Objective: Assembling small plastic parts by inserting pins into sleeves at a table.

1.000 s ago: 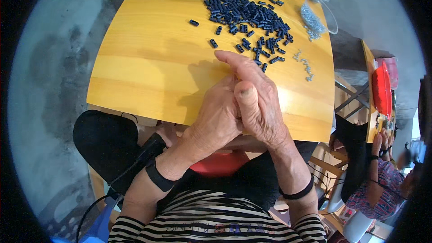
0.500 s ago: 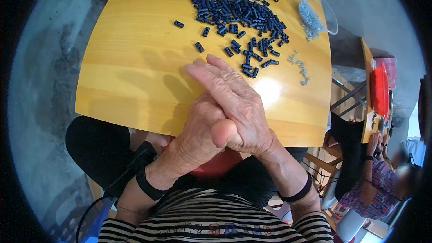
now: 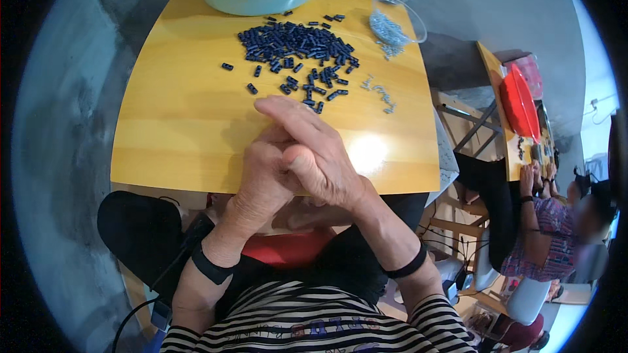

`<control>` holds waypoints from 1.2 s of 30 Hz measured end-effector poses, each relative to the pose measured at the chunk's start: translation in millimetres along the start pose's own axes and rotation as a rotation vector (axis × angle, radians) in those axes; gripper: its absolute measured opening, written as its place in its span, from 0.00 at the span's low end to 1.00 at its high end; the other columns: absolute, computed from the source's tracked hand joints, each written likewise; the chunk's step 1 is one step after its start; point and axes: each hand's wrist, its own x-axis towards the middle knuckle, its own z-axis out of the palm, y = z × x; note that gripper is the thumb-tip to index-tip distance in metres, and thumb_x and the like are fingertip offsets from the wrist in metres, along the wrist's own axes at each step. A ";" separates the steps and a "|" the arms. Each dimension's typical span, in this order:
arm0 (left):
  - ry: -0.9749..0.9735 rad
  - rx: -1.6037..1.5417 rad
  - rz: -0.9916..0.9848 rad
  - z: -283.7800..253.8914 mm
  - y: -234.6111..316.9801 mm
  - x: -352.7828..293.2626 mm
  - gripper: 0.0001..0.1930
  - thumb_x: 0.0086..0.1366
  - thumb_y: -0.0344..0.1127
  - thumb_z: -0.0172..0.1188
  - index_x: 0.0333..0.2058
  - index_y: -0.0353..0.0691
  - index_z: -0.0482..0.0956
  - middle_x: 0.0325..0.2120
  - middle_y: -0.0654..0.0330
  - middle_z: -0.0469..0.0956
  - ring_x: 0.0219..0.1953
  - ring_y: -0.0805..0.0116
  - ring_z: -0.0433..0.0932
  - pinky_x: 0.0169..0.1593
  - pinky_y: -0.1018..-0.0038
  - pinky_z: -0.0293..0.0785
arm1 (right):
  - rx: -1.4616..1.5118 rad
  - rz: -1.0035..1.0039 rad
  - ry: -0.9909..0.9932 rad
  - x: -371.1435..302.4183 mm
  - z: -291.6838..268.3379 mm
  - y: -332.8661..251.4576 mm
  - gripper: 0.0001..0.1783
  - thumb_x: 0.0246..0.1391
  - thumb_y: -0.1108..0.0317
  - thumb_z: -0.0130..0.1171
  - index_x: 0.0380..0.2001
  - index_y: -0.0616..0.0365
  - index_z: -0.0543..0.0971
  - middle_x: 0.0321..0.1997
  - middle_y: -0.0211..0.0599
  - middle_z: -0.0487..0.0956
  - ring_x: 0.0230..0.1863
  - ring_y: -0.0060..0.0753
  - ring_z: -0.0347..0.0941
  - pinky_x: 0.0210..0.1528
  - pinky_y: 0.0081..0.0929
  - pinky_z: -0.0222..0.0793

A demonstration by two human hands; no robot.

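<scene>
Above the near part of the yellow tabletop (image 3: pixel 176 144), my hands are pressed together. My right hand (image 3: pixel 327 150) lies over my left hand (image 3: pixel 263 171) and clasps it, its fingers side by side and its thumb bent across the front. Most fingers of my left hand are hidden under the right. No object shows between the palms. Just beyond the fingertips lie loose short black cylindrical pieces with holes (image 3: pixel 294 46), heaped farther back. Right of them is a small scatter of silvery screws (image 3: pixel 386 95).
A light-blue basin (image 3: pixel 261 3) full of black pieces stands at the far edge. Clear plastic tubs, one tipped with screws (image 3: pixel 387 27), sit at the far right. A co-worker (image 3: pixel 549 235) sits at another table with a red basin (image 3: pixel 520 104). A red surface (image 3: pixel 288 250) shows below the table edge.
The view has shifted, bringing the blue basin's contents into sight. My hands stay clasped; the right fingers have slid and curled somewhat over the left hand.
</scene>
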 end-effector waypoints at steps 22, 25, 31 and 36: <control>-0.078 0.178 -0.011 -24.7 5.9 22.3 0.10 0.52 0.26 0.66 0.35 0.32 0.81 0.29 0.53 0.78 0.31 0.59 0.78 0.35 0.72 0.73 | -0.830 0.595 0.460 -175.0 -220.7 70.2 0.20 0.51 0.83 0.52 0.50 0.62 0.75 0.39 0.36 0.77 0.36 0.26 0.73 0.39 0.23 0.70; -0.011 0.298 0.053 -24.2 2.7 35.0 0.11 0.51 0.26 0.65 0.35 0.33 0.81 0.32 0.53 0.79 0.34 0.57 0.78 0.39 0.69 0.74 | -1.044 0.631 0.353 -179.5 -231.2 82.2 0.22 0.51 0.83 0.53 0.51 0.59 0.75 0.43 0.38 0.77 0.38 0.29 0.75 0.41 0.25 0.71; -0.060 0.494 0.148 -10.4 -5.5 43.8 0.17 0.50 0.27 0.65 0.42 0.38 0.80 0.46 0.55 0.76 0.49 0.55 0.72 0.50 0.63 0.71 | -0.559 0.469 0.401 -93.2 -177.8 44.8 0.18 0.50 0.81 0.58 0.46 0.60 0.78 0.47 0.41 0.79 0.43 0.31 0.77 0.45 0.25 0.72; -0.118 0.622 0.198 0.5 -13.9 34.3 0.17 0.51 0.30 0.64 0.43 0.41 0.80 0.51 0.57 0.74 0.55 0.56 0.68 0.54 0.62 0.66 | -0.459 0.243 0.167 0.0 -104.9 17.9 0.12 0.48 0.80 0.60 0.38 0.60 0.80 0.35 0.42 0.79 0.37 0.40 0.77 0.36 0.27 0.71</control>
